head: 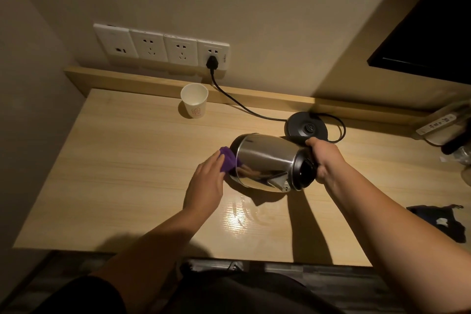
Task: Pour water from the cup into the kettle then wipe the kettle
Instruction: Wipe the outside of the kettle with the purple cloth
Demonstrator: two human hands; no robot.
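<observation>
A shiny steel kettle [265, 160] is tipped on its side above the wooden table [127, 166], its black top end toward the right. My right hand [325, 158] grips it at that black end. My left hand [207, 181] presses a purple cloth [227, 159] against the kettle's bottom end on the left. A white paper cup [194, 100] stands upright at the back of the table, apart from both hands.
The black kettle base [307, 129] sits behind the kettle, its cord running to a wall socket [212, 57]. A wet patch [242, 214] shines on the table in front. A dark cloth [443, 219] and clutter lie at the right edge.
</observation>
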